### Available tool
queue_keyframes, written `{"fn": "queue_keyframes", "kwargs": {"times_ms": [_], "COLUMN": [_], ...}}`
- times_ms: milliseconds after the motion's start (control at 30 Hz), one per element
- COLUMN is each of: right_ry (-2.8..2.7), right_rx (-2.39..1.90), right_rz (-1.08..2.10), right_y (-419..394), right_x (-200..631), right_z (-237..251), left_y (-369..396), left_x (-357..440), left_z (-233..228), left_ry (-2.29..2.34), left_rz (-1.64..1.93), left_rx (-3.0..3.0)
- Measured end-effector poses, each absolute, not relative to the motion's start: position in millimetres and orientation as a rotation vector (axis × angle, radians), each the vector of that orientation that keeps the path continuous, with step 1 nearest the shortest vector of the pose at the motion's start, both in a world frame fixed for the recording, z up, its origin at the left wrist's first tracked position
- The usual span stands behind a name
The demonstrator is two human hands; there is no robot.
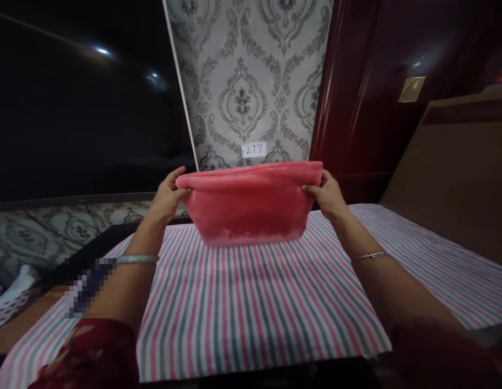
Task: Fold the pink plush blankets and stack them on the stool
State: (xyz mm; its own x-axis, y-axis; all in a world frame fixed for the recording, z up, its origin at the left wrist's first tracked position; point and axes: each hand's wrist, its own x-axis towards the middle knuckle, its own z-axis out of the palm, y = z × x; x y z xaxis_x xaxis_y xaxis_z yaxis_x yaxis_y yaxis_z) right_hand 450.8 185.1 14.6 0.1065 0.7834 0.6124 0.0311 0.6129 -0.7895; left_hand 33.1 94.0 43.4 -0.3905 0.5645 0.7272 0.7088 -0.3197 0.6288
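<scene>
A pink-red towel (251, 205), soft-looking and folded at the top, hangs stretched between my two hands, just above a striped cloth. My left hand (169, 193) pinches its upper left corner, thumb in front and fingers behind. At the upper right corner, my right hand (326, 194) grips it the same way. The lower edge of the towel is slightly blurred and hangs close over the striped cloth (251, 313); I cannot tell whether it touches. The towel hides part of the cloth behind it.
A large black screen (81, 108) stands at the left. Patterned wallpaper (243, 75) bears a paper label (254, 149) reading 277. Dark red wood panelling (364, 108) and a cardboard sheet (453, 173) are on the right. A red-dotted white item (12, 302) lies at the lower left.
</scene>
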Motion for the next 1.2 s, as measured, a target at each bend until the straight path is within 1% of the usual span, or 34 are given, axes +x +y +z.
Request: {"fn": "queue_keyframes", "kwargs": {"times_ms": [67,100,167,233,333,433,533,633,700,767,833,900,1000,1100,1200], "right_ry": [-1.425,-1.454,-1.510,-1.605,-1.811,-1.949,-1.955,-1.884,-1.886,-2.003,-2.188,-2.352,-2.483,-2.500,-2.481], "right_rx": [-0.770,-0.812,-0.943,-1.063,-1.086,-1.046,-1.095,-1.163,-1.089,-0.985,-0.975,-1.050,-1.146,-1.164,-1.169], "right_rz": [0.439,0.373,0.322,0.395,0.500,0.494,0.455,0.287,0.122,-0.004,-0.089,-0.147,-0.188,-0.232,-0.253], "right_y": [171,162,140,118,87,65,56,54,53,52,49,45,40,38,37], "right_x": [457,461,467,474,486,500,512,514,505,486,464,446,435,438,442], "right_z": [8,-4,-40,-88,-152,-183,-182,-166,-154,-145,-142,-148,-168,-186,-192], "left_y": [85,78,60,38,3,-23,-33,-35,-31,-23,-14,-6,-4,-8,-11], "left_x": [31,32,37,44,51,51,45,49,62,80,100,115,124,122,121], "left_z": [40,30,-6,-54,-123,-163,-169,-150,-134,-122,-119,-126,-149,-170,-177], "left_ry": [-1.769,-1.779,-1.803,-1.823,-1.817,-1.783,-1.736,-1.713,-1.666,-1.615,-1.604,-1.613,-1.640,-1.653,-1.640], "left_rz": [-1.806,-1.777,-1.650,-1.423,-1.103,-0.943,-0.900,-0.881,-0.889,-0.861,-0.758,-0.592,-0.375,-0.340,-0.373], "left_rx": [-1.711,-1.750,-1.849,-2.001,-2.263,-2.355,-2.367,-2.379,-2.348,-2.297,-2.258,-2.269,-2.312,-2.284,-2.249]}}
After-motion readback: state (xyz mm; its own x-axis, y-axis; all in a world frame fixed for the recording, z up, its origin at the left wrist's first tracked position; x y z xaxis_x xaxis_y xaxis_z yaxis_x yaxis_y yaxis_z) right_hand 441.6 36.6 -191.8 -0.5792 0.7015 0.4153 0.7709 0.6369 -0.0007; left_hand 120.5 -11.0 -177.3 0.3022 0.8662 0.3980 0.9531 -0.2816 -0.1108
